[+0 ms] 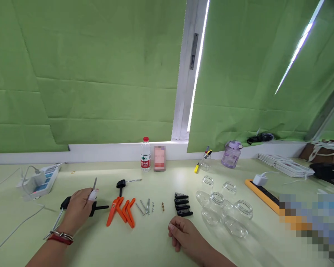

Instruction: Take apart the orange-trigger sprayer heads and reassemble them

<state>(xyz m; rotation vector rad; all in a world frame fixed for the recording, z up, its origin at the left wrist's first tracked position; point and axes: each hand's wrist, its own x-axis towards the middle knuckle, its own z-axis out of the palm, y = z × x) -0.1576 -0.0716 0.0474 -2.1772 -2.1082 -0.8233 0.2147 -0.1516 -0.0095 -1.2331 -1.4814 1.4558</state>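
My left hand point(79, 205) is closed at the left, over a black part with a dark bar point(101, 207) poking out to its right. A thin metal rod point(95, 183) rises from its fingers, beside a whitish piece point(93, 195) I cannot identify. Another metal rod point(54, 224) lies below the wrist. My right hand point(183, 235) rests with fingers curled; their inside is hidden. Just beyond it is a row of black parts with springs point(183, 204). Between the hands lie orange angled handles point(121, 211), screws point(147, 206), small nuts point(153, 207) and brass-coloured bits point(163, 206).
Behind the handles lies a black-headed metal rod point(122, 183). Several clear glass vessels point(217, 211) stand right of centre. Farther back are a water bottle point(146, 155), a phone-like slab point(159, 158), a yellow screwdriver point(196, 168) and a purple jug point(231, 154). Power strips point(263, 194) flank the table.
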